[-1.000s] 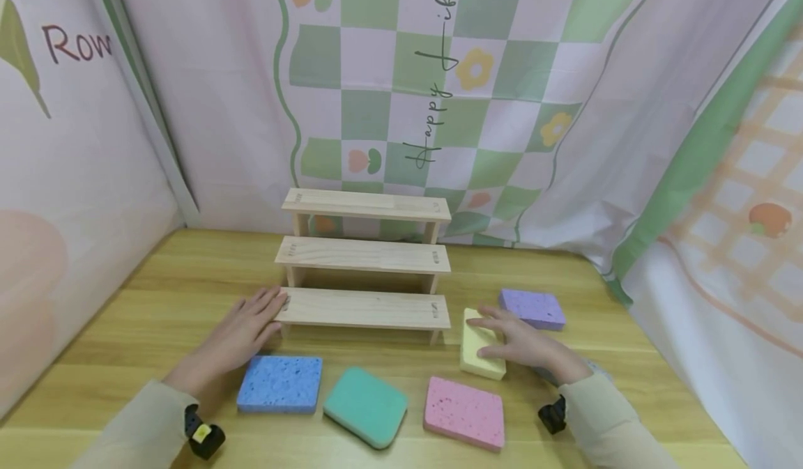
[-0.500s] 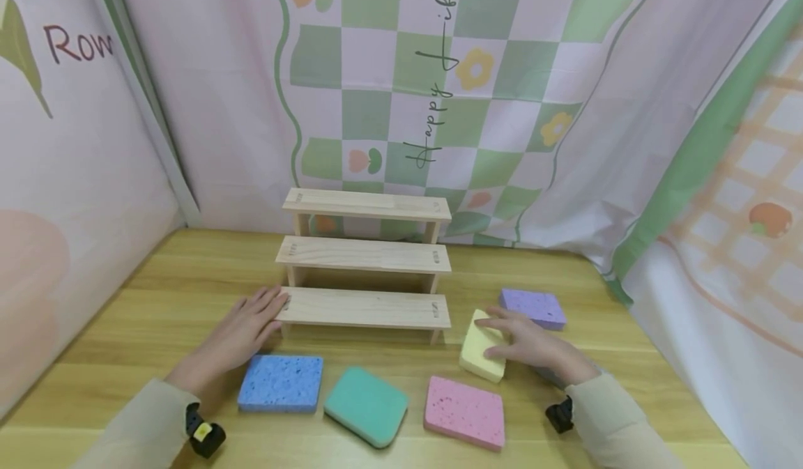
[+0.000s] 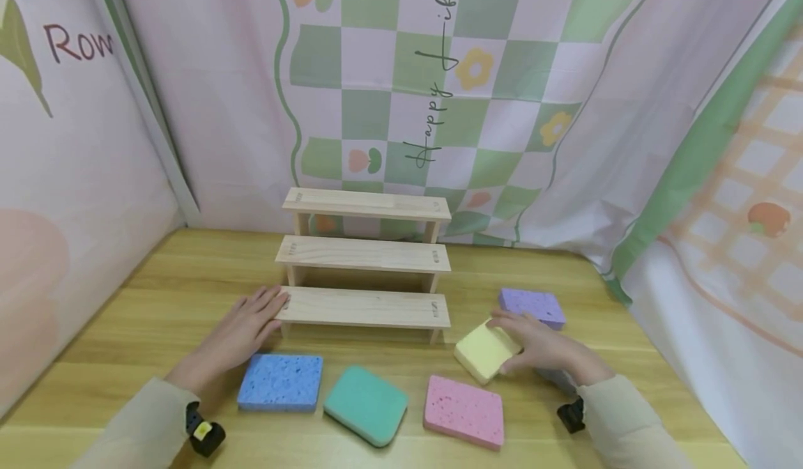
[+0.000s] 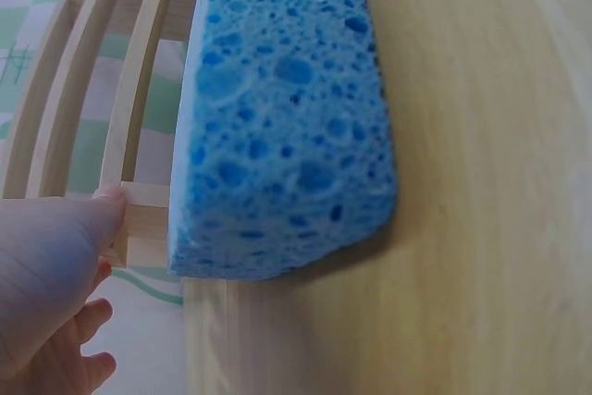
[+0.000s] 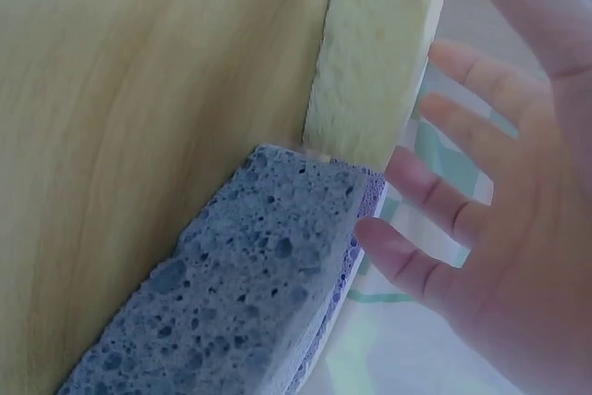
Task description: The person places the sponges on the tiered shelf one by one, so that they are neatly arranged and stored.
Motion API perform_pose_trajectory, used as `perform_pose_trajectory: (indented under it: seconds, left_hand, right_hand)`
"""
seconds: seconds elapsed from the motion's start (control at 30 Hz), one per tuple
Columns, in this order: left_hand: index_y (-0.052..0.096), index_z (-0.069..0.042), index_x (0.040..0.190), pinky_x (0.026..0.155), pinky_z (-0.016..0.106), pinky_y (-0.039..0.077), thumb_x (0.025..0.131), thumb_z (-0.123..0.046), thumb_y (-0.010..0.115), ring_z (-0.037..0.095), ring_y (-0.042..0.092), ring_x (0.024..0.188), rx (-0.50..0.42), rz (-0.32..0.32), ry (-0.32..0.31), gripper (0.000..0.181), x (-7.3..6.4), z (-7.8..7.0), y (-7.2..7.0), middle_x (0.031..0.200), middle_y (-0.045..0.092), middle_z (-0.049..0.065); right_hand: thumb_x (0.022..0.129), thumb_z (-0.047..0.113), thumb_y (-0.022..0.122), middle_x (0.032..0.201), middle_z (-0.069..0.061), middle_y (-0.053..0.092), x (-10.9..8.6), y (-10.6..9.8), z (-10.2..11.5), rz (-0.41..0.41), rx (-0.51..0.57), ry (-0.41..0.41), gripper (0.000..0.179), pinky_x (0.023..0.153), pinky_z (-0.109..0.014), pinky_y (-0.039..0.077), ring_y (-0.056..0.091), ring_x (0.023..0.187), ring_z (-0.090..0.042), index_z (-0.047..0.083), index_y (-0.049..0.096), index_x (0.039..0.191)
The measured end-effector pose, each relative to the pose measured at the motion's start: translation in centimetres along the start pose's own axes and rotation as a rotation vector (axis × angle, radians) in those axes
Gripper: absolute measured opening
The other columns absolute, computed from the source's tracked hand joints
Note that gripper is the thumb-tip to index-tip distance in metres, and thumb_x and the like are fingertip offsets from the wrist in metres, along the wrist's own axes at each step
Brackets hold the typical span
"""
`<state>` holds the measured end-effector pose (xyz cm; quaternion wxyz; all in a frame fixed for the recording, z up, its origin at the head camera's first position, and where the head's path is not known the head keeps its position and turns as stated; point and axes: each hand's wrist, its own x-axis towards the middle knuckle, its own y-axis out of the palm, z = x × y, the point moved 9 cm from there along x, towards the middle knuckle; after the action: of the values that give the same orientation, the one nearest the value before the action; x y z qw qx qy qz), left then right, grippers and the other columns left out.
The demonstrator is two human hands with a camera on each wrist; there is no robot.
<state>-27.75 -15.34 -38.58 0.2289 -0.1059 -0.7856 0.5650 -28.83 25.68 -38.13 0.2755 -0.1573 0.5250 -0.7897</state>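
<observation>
My left hand (image 3: 247, 323) lies with fairly straight fingers at the left end of the lowest board of a three-step wooden rack (image 3: 364, 307). In the left wrist view its thumb touches the board's end. My right hand (image 3: 542, 347) holds a pale yellow sponge (image 3: 484, 350) by its right side, fingers at the far corner and thumb at the near one. That sponge lies turned at an angle on the table, right of the rack. Past the hand is a purple sponge (image 3: 533, 306). A grey-blue sponge (image 5: 231, 275) is partly hidden under the right wrist.
Along the front of the wooden table (image 3: 157, 288) lie a blue sponge (image 3: 281, 382), a green sponge (image 3: 366, 405) and a pink sponge (image 3: 464, 412). Printed curtains (image 3: 238, 106) stand behind the rack and on both sides.
The yellow sponge has turned clockwise under my right hand, which has shifted slightly right, its fingers moving from the top face to the sponge's edges. My left hand has stayed still.
</observation>
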Motion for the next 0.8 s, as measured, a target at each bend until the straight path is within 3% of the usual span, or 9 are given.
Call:
perform_pose_trajectory:
  seconds: [0.2,0.37,0.6,0.8]
  left_hand:
    - [0.036,0.001,0.139,0.101,0.06,0.02,0.098,-0.02,0.045,0.044,0.026,0.129,0.009,-0.02,0.012,0.047,-0.06,-0.03,-0.23,0.142,0.031,0.023]
    - [0.038,0.002,0.138,0.1,0.061,0.022,0.099,-0.021,0.044,0.045,0.027,0.128,0.007,-0.039,0.03,0.046,-0.05,-0.03,-0.22,0.141,0.033,0.024]
    - [0.037,0.001,0.139,0.101,0.06,0.021,0.099,-0.022,0.045,0.044,0.026,0.129,0.005,-0.026,0.018,0.047,0.03,0.15,-0.05,0.142,0.032,0.023]
    - [0.035,0.001,0.14,0.102,0.059,0.021,0.098,-0.019,0.046,0.043,0.025,0.129,0.016,-0.001,0.004,0.048,0.11,0.32,0.24,0.143,0.03,0.023]
  right_hand:
    - [0.07,0.023,0.078,0.135,-0.027,0.039,-0.09,0.05,0.03,0.02,0.028,0.019,0.069,0.092,-0.064,0.03,0.035,0.117,-0.05,0.0,0.047,0.126]
    - [0.067,0.005,0.074,0.128,-0.024,0.047,-0.01,0.01,0.33,0.009,-0.018,-0.01,0.066,0.088,-0.059,0.037,0.044,0.109,-0.044,-0.002,0.046,0.126]
    - [0.065,-0.006,0.069,0.133,-0.027,0.04,0.12,0.3,0.01,0.023,-0.01,0.007,0.074,0.094,-0.064,0.028,0.037,0.118,-0.049,-0.003,0.041,0.133]
    - [0.061,-0.009,0.066,0.133,-0.029,0.039,0.19,0.43,-0.29,0.03,-0.011,0.04,0.074,0.091,-0.065,0.031,0.035,0.117,-0.052,-0.001,0.045,0.132]
